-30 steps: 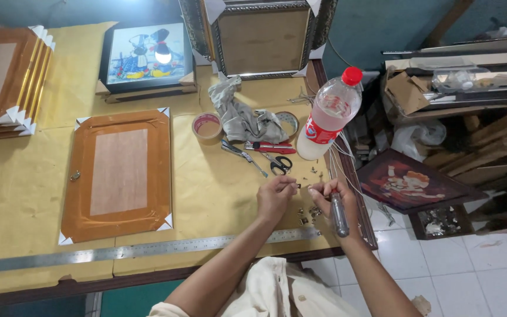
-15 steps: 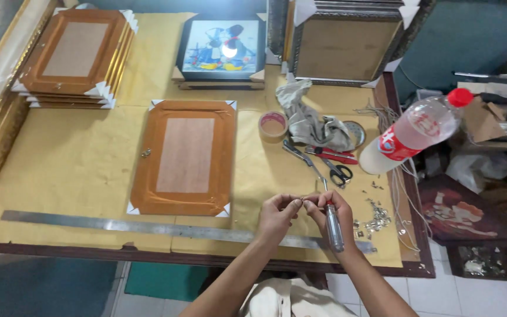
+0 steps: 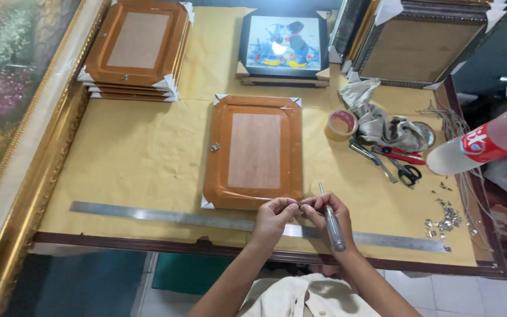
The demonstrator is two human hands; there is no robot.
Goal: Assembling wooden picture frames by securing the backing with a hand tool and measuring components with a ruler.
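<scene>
Left hand (image 3: pixel 272 215) and right hand (image 3: pixel 324 210) pinch a tiny fitting (image 3: pixel 298 205) between fingertips (right also grips a screwdriver (image 3: pixel 331 221)).

You are working under soft, even light that is falling from above, so the yellow tabletop (image 3: pixel 136 152) is showing bright and shadows are staying faint. A white glare spot is bouncing off the glass of the black-framed picture (image 3: pixel 281 42). The plastic bottle (image 3: pixel 488 144) at the right edge is looking blurred and stretched, too close for focus. Straight edges are bowing slightly near the corners, the steel ruler (image 3: pixel 165 215) too. Under the table everything is sinking into dimness.
</scene>
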